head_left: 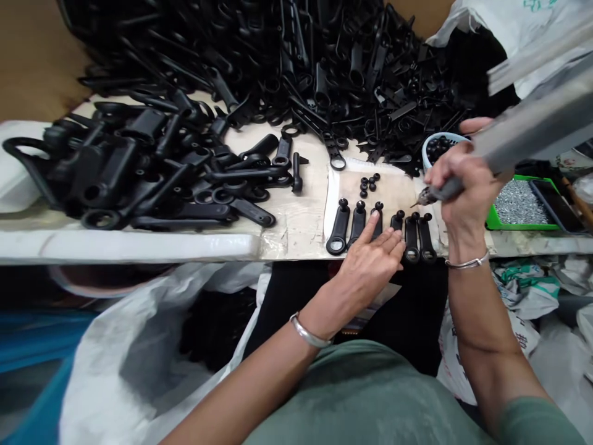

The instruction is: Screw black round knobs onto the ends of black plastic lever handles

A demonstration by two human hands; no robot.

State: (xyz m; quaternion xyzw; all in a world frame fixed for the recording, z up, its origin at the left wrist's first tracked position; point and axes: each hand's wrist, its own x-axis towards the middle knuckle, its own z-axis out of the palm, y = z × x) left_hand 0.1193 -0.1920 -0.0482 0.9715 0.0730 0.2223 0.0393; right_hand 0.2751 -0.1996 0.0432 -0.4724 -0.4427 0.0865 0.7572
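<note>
My right hand (472, 179) grips a grey power screwdriver (528, 117), its body slanting to the upper right. The thin bit points left, just above the table and a little beyond the row of parts. Several black plastic crank handles (339, 230) lie side by side at the table's front edge, each with a ring at the near end and a small knob at the far end. With fingers stretched out, my left hand (373, 262) rests flat over the middle handles and partly hides them. Loose black knobs (370, 183) lie just beyond the row.
A large heap of black plastic parts (296, 55) covers the back of the table, and another pile of handles (152, 154) lies left. At right are a light-blue basket of knobs (440, 148), a green tray of screws (519, 204) and a phone (556, 204). White sacks (139, 352) hang below.
</note>
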